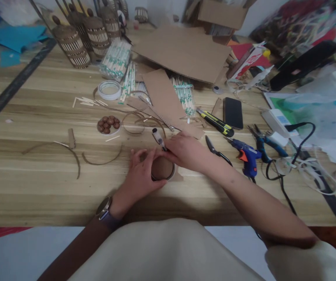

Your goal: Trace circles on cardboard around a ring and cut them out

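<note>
Reaching through the head camera's view, I have the right hand [184, 150] at the middle of the frame, its fingers closed in a writing grip on a pen [157, 136] with a pale barrel and a black upper end, tilted to the upper left. Just left of it, my left hand [143, 171] is partly open, thumb and fingers curved about a round ring [173, 174] just below the centre. The ring is dark along its visible rim and sits on a piece of brown card [180, 174], which shows inside it and pokes out at its right; I cannot make out the pen tip behind my fingers.

Farther out, the pale, wood-grained tabletop [53, 195] carries thin curved strips [103, 162] at centre left and a dish of round brown beads [108, 124] above them. To the right lie a yellow-and-black cutter [216, 123], a phone [233, 113], a blue glue gun [246, 156] and pliers [266, 144].

Toward the top I see a large cardboard sheet [185, 52], with slatted cylinders [71, 47] at upper left, a heap of mixed, blurred materials [296, 27] at upper right and a pale wall [163, 11] behind.
</note>
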Demonstrator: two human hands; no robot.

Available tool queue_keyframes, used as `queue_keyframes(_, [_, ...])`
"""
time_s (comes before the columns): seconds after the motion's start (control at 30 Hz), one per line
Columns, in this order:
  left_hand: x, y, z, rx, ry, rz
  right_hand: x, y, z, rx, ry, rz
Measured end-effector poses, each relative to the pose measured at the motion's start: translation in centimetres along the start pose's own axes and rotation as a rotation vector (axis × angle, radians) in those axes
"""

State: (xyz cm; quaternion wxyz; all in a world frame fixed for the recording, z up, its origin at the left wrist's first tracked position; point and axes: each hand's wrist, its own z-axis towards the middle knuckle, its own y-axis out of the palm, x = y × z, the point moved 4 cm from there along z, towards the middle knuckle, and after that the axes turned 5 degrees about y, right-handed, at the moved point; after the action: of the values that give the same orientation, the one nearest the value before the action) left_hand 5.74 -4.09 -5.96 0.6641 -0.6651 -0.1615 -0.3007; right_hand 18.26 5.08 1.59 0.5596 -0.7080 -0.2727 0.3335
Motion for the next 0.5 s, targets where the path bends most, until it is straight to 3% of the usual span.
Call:
queue_keyframes(0.1, [0.0, 0.1, 0.0, -0.015, -0.013, -0.001, 0.2, -0.4, -0.3, 0.126, -0.052, 0.087])
queue_keyframes(0.23, [0.0, 0.0, -0.1, -0.016, 0.0, -0.011, 1.6, -0.6, -2.2, 0.275, -0.002, 0.425])
queue_keyframes(0.4, [0.0, 0.0, -0.1, 0.001, 0.025, -0.04, 2.4, 1.8, -4.3, 0.263, 0.099, 0.862])
queue_keyframes(0.5, [0.0, 0.0, -0.2, 0.01, 0.023, -0.042, 1.9, 3.5, -4.5, 0.257, 0.132, 0.996])
